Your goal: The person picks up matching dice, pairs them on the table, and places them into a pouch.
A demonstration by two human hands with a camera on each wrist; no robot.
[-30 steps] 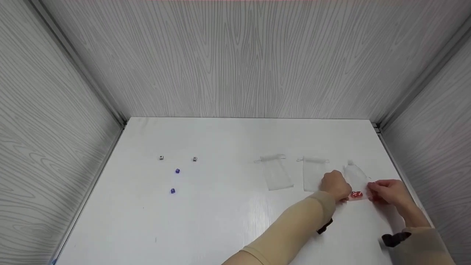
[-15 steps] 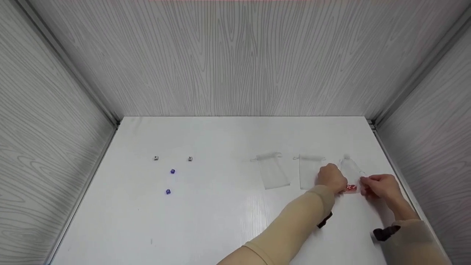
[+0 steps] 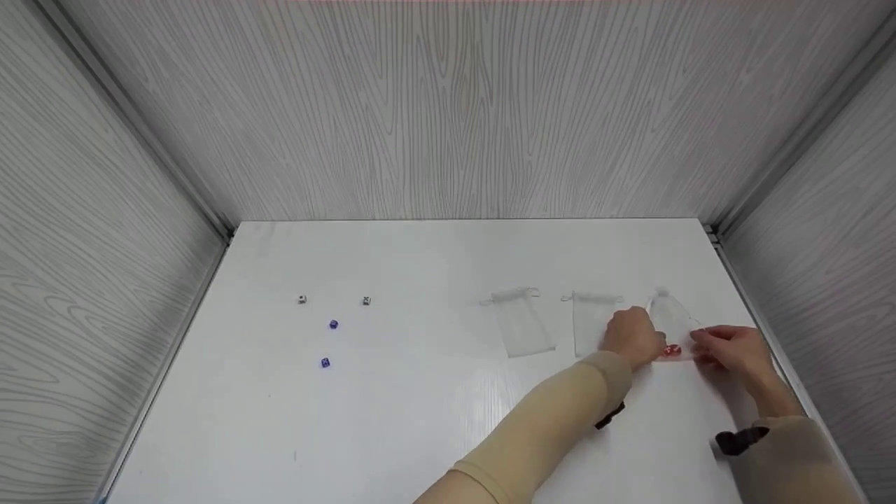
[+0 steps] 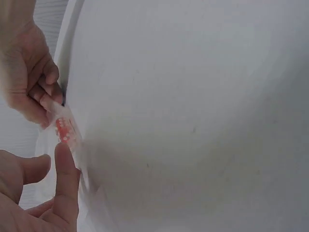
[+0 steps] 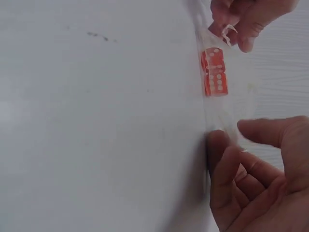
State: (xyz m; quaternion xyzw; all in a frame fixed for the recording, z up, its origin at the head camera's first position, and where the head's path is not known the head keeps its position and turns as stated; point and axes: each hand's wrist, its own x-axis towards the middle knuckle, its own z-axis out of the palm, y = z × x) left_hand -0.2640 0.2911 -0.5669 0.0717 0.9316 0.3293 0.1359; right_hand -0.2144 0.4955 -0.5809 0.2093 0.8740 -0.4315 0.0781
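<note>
A sheer white drawstring bag (image 3: 668, 315) lies at the table's right side, its neck gathered at the far end. Two red dice (image 5: 215, 72) with white dots sit side by side inside its bottom. My left hand (image 3: 632, 339) grips the bag's left bottom corner, the index fingertip close by the dice in the left wrist view. At the opposite edge, my right hand (image 3: 733, 351) pinches the bag between thumb and fingers. A thin white cord loop (image 5: 229, 35) shows at the left fingers in the right wrist view.
Two more sheer bags, one (image 3: 522, 325) and another (image 3: 590, 323), lie flat left of the hands. Farther left are two white dice (image 3: 302, 299) and two blue dice (image 3: 334, 324). Grey wood-grain panels (image 3: 462, 112) enclose the table's back and sides.
Both hands have shifted slightly away from the person with the bag between them, its bottom and the red dice moving along. The other bags and dice stay put; the head view sways slightly.
</note>
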